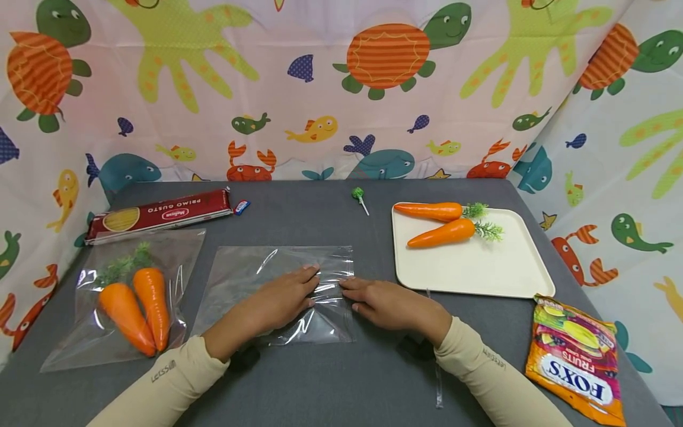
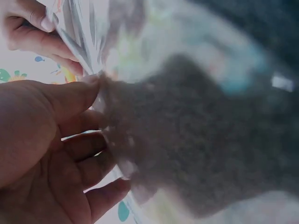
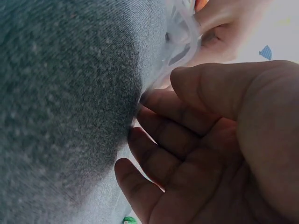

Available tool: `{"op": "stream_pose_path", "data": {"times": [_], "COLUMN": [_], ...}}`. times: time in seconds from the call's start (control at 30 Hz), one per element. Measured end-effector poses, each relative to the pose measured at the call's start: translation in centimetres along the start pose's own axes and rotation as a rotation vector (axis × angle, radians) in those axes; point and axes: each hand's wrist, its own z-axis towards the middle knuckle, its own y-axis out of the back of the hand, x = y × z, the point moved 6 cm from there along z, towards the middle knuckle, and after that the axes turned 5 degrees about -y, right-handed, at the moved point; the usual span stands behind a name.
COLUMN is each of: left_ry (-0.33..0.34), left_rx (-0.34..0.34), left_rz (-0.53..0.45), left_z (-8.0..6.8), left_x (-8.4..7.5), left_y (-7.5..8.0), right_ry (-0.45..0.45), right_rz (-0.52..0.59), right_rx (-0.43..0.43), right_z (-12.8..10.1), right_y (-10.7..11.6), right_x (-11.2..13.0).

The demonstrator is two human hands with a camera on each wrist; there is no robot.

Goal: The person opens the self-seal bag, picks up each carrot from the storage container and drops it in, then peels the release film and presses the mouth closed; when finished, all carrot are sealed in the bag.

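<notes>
A clear plastic zip bag (image 1: pixel 240 279) lies flat in the middle of the grey table, with nothing visible inside it. My left hand (image 1: pixel 283 299) rests on its right half, fingers extended on the shiny plastic. At the bag's right edge, my right hand (image 1: pixel 392 303) touches the plastic with its fingertips. In the left wrist view the left hand (image 2: pixel 51 144) has its fingers loosely bent against the plastic. The right wrist view shows the right hand (image 3: pixel 196 144) relaxed, its fingertips by the bag's edge.
To the left, another clear bag (image 1: pixel 187 255) holds two carrots (image 1: pixel 125 314) beneath a red pasta packet (image 1: pixel 187 210) and small blue sweet (image 1: pixel 242 207). A green lollipop (image 1: pixel 358 193) lies behind. Rightward are a cream tray (image 1: pixel 480 273) bearing two carrots (image 1: pixel 443 233) and a Fox's candy bag (image 1: pixel 576 362).
</notes>
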Motion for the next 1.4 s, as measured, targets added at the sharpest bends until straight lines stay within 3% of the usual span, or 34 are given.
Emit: {"op": "stream_pose_path", "data": {"times": [0.23,0.5,0.77,0.9,1.17,1.4], "left_ry": [-0.003,0.039,-0.017,-0.011,0.052,-0.001], "left_rx": [-0.044,-0.097,-0.284,-0.329,-0.318,-0.31], "left_rz": [0.041,-0.113,-0.078,-0.085,-0.101,-0.139], "left_z": [-0.1,0.0,-0.2,-0.4,-0.6,-0.7], "left_x": [0.0,0.4,0.2,0.3,0.5,0.6], "left_y": [0.3,1.0,2.2,2.4,2.5,2.7], "right_ry": [0.0,0.017,0.012,0.01,0.013,0.015], "right_rz": [-0.008,-0.025,-0.013,-0.008,-0.009,-0.004], "right_rx": [-0.003,-0.013,-0.003,0.003,-0.008,-0.01], "right_z": [-0.1,-0.3,-0.3,-0.3,-0.2,-0.2], "right_y": [0.1,0.3,0.3,0.2,0.1,0.0], "right_x": [-0.3,-0.2,-0.3,-0.3,-0.4,-0.5]}}
